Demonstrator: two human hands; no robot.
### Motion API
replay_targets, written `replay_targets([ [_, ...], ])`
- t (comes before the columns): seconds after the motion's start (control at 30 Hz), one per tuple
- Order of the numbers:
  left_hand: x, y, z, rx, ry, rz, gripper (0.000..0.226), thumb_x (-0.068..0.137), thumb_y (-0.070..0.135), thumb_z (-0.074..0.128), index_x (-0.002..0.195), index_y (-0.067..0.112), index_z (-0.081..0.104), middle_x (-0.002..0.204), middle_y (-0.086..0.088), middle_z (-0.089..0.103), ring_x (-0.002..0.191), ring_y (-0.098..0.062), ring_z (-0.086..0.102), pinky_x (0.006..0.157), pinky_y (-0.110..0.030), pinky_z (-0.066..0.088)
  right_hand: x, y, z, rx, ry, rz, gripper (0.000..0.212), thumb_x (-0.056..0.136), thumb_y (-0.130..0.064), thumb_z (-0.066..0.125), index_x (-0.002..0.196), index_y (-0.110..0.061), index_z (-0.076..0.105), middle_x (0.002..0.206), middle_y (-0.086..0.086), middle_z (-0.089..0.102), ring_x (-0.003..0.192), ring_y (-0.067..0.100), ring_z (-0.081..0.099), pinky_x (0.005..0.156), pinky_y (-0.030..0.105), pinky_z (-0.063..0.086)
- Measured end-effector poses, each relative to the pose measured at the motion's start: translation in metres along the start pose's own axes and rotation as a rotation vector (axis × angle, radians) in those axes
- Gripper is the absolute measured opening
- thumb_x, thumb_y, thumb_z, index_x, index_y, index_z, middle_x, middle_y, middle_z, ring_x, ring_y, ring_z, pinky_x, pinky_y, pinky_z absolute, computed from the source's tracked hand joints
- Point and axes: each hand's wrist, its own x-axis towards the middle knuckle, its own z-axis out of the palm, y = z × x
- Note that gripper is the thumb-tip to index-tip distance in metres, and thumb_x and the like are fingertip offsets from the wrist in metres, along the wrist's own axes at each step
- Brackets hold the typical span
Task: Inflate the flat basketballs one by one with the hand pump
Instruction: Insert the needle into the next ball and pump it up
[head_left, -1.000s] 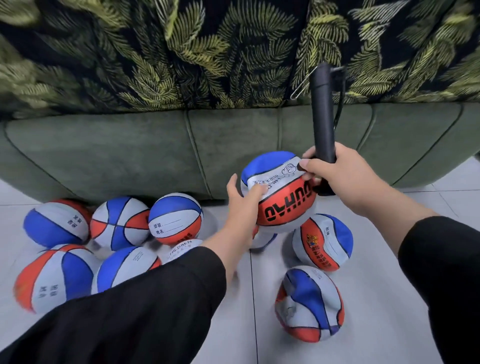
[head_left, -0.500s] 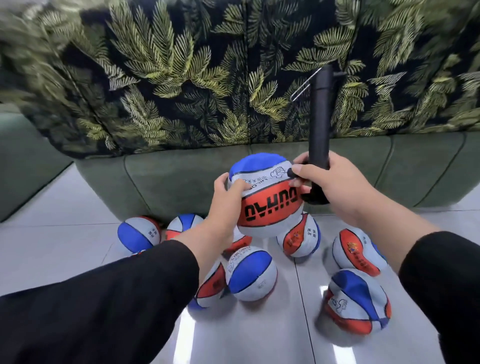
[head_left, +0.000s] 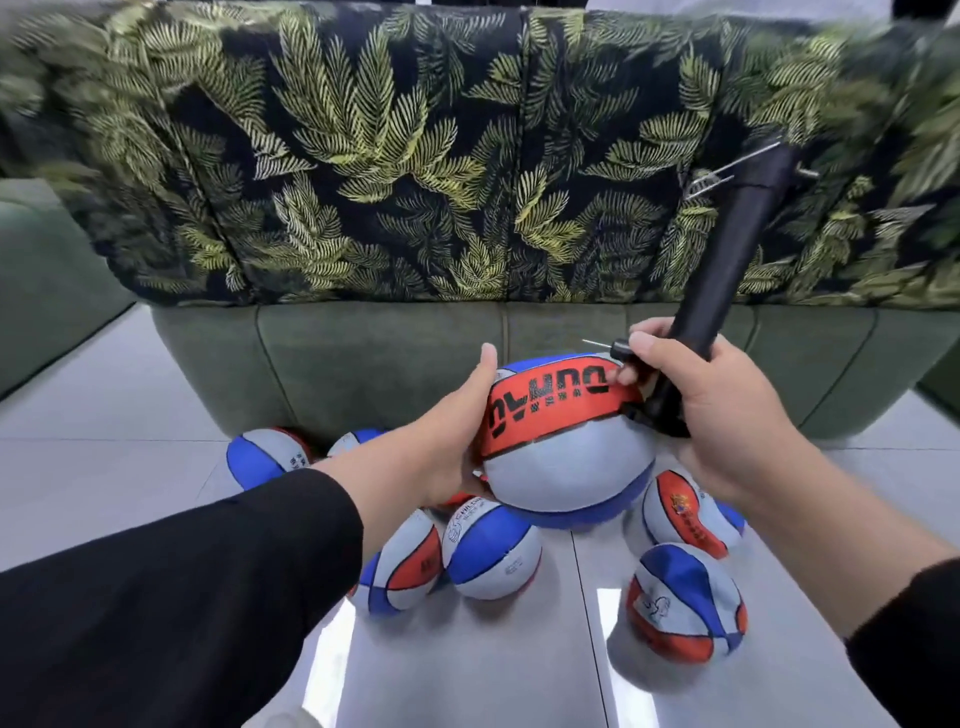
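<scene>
Left hand (head_left: 457, 415) grips the side of a red, white and blue basketball (head_left: 566, 457), thumb up along its edge, fingers hidden behind the ball; the ball is held up off the floor, in front of the sofa base. Red panel faces the camera with black block lettering, blurred and not legible. Right hand (head_left: 722, 410) is wrapped around the lower end of a black hand pump (head_left: 727, 254), barrel tilted up and to the right, its top end reaching in front of the leaf-print cushions (head_left: 363, 156). A thin metal needle (head_left: 597, 344) projects leftward from the pump's base just past the thumb, its tip just above the top of the held ball; whether it touches the ball cannot be told. A wire clip shows near the pump's top end. Black sleeves (head_left: 182, 587) cover both forearms. On the pale tiled floor (head_left: 104, 493) below lie more small basketballs in the same colours: two touching just under the held ball (head_left: 493, 556), one at lower right (head_left: 685, 603), one right of centre partly behind the held ball (head_left: 685, 514), and one at left against the green sofa base (head_left: 265, 454), with another partly hidden behind the left forearm. Frame edges blurred.
</scene>
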Motion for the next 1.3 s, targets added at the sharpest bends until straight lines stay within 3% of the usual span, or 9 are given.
replay_targets([
  [0.2, 0.003, -0.001, -0.003, 0.110, -0.103, 0.124, 0.091, 0.067, 0.095, 0.057, 0.141, 0.042, 0.057, 0.132, 0.009, 0.071, 0.121, -0.019, 0.068, 0.096, -0.054, 0.059, 0.023, 0.003, -0.006, 0.048, 0.129, 0.036, 0.007, 0.098, -0.020, 0.065, 0.095, -0.022, 0.059, 0.065, -0.003, 0.063, 0.068, 0.015, 0.063, 0.061, 0.024, 0.053],
  [0.3, 0.005, -0.010, 0.001, 0.178, -0.135, 0.207, 0.079, 0.076, 0.063, 0.080, 0.144, 0.049, 0.043, 0.133, 0.016, 0.066, 0.115, -0.006, 0.069, 0.082, -0.038, 0.063, 0.031, 0.010, -0.009, 0.099, 0.164, 0.059, 0.009, 0.098, -0.021, 0.066, 0.092, -0.023, 0.060, 0.071, -0.005, 0.066, 0.070, 0.014, 0.064, 0.069, 0.028, 0.053],
  [0.4, 0.009, -0.017, 0.013, 0.161, -0.088, 0.287, 0.047, 0.094, 0.028, 0.075, 0.131, 0.040, 0.049, 0.114, 0.019, 0.072, 0.091, 0.006, 0.072, 0.068, -0.022, 0.060, 0.039, 0.013, -0.012, 0.109, 0.170, 0.066, 0.009, 0.097, -0.020, 0.067, 0.092, -0.023, 0.060, 0.075, -0.005, 0.066, 0.075, 0.016, 0.065, 0.068, 0.026, 0.055],
  [0.53, 0.015, -0.012, 0.018, -0.002, 0.101, 0.275, 0.043, 0.094, 0.044, 0.071, 0.132, 0.031, 0.057, 0.125, 0.008, 0.071, 0.106, -0.014, 0.072, 0.095, -0.043, 0.060, 0.044, 0.014, -0.011, 0.132, 0.137, 0.060, 0.011, 0.098, -0.017, 0.066, 0.091, -0.023, 0.059, 0.073, -0.002, 0.064, 0.076, 0.015, 0.066, 0.069, 0.029, 0.052],
  [0.73, 0.033, 0.003, 0.023, 0.199, 0.224, 0.303, 0.108, 0.069, 0.070, 0.080, 0.158, 0.035, 0.028, 0.142, 0.009, 0.055, 0.124, -0.018, 0.059, 0.104, -0.046, 0.054, 0.046, 0.023, 0.000, 0.011, 0.053, -0.037, 0.009, 0.097, -0.010, 0.066, 0.095, -0.018, 0.061, 0.072, 0.004, 0.066, 0.079, 0.022, 0.067, 0.076, 0.038, 0.050],
  [0.87, 0.046, 0.003, 0.018, 0.116, 0.154, 0.206, 0.092, 0.067, 0.066, 0.088, 0.143, 0.032, 0.048, 0.129, 0.008, 0.068, 0.109, -0.019, 0.072, 0.086, -0.046, 0.063, 0.044, 0.022, -0.007, -0.030, 0.009, -0.068, 0.009, 0.097, -0.008, 0.065, 0.097, -0.016, 0.060, 0.070, 0.004, 0.067, 0.081, 0.023, 0.070, 0.079, 0.041, 0.053],
  [0.97, 0.053, 0.002, 0.006, 0.021, 0.086, 0.251, 0.084, 0.068, 0.065, 0.087, 0.135, 0.023, 0.061, 0.124, 0.000, 0.075, 0.109, -0.022, 0.074, 0.095, -0.052, 0.060, 0.042, 0.015, -0.016, -0.007, -0.004, -0.078, 0.009, 0.097, -0.007, 0.064, 0.097, -0.015, 0.059, 0.069, 0.005, 0.065, 0.081, 0.027, 0.066, 0.083, 0.048, 0.054],
  [1.13, 0.053, 0.007, -0.001, -0.151, 0.049, 0.297, 0.072, 0.082, 0.060, 0.078, 0.138, 0.018, 0.059, 0.127, -0.005, 0.074, 0.118, -0.028, 0.071, 0.101, -0.055, 0.056, 0.042, 0.004, -0.040, -0.143, 0.008, -0.117, 0.011, 0.095, -0.011, 0.069, 0.093, -0.021, 0.065, 0.070, 0.005, 0.065, 0.073, 0.020, 0.065, 0.073, 0.042, 0.049],
  [1.3, 0.047, 0.007, -0.001, -0.242, 0.023, 0.317, 0.089, 0.074, 0.068, 0.079, 0.144, 0.020, 0.055, 0.134, -0.006, 0.071, 0.122, -0.030, 0.068, 0.105, -0.059, 0.052, 0.036, 0.007, -0.046, -0.092, -0.055, -0.051, 0.016, 0.093, -0.011, 0.071, 0.089, -0.026, 0.068, 0.078, 0.011, 0.066, 0.080, 0.025, 0.070, 0.075, 0.041, 0.051],
])
